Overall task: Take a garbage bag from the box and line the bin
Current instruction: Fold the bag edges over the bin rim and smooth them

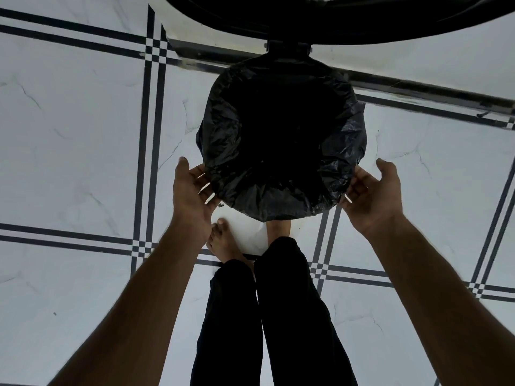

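A round bin stands on the tiled floor, seen from straight above, with a black garbage bag folded over its rim and its inside dark. The bin's black lid stands open at the top of the head view. My left hand is at the bag's lower left edge, palm toward it, fingers straight and reaching under the plastic. My right hand is at the lower right edge, fingers extended against the bag, thumb up and apart. The box of bags is out of sight.
White marble floor tiles with dark double lines spread all around. A dark door track runs behind the bin. My bare feet and black trouser legs stand just in front of the bin.
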Motion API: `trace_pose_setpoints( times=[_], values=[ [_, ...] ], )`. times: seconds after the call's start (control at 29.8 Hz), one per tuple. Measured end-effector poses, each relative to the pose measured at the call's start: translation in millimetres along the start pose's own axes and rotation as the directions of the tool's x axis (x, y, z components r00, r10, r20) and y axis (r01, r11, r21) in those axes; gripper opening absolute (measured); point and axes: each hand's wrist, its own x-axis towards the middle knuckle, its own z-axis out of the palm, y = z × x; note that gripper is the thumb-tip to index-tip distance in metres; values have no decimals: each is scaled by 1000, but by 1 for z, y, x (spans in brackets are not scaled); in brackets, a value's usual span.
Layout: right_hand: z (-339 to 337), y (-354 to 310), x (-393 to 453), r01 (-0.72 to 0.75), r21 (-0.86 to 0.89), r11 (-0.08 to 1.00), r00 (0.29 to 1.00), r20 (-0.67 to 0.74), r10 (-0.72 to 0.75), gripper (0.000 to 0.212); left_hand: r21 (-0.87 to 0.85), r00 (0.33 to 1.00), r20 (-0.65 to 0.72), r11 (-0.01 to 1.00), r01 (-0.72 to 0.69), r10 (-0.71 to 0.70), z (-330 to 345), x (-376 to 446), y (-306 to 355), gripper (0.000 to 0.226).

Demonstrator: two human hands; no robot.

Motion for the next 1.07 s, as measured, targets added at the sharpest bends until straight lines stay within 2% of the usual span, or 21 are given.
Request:
trace_pose_setpoints(
  times=[0.4, 0.64, 0.84, 0.91, 0.97, 1.07],
  values=[
    [7, -4, 3, 7, 15, 1000, 999, -42, -6, 46, -41, 1000, 11, 999, -4, 5, -1, 1, -4, 46],
    [3, -2, 3, 18, 116, 993, 995, -101, -6, 29, -48, 1000, 14, 999, 22, -21, -2, 0, -5, 45],
    [2, -10, 1, -6, -29, 1000, 1000, 6, 7, 40, -81, 999, 9, 996, 41, -40, -4, -3, -5, 48],
    [-2, -8, -2, -5, -52, 999, 1000, -30, 3, 39, -87, 998, -34, 995, 54, -57, -4, -5, -9, 51],
    [-8, 0, -4, -11, -77, 997, 991, -131, 0, 35, -31, 987, -139, 996, 81, -84, -3, -8, -16, 51],
    [-15, 22, -12, -90, -78, 993, 962, -264, 66, 29, -34, 953, -240, 983, 182, -185, 1, -12, -30, 51]
  ],
)
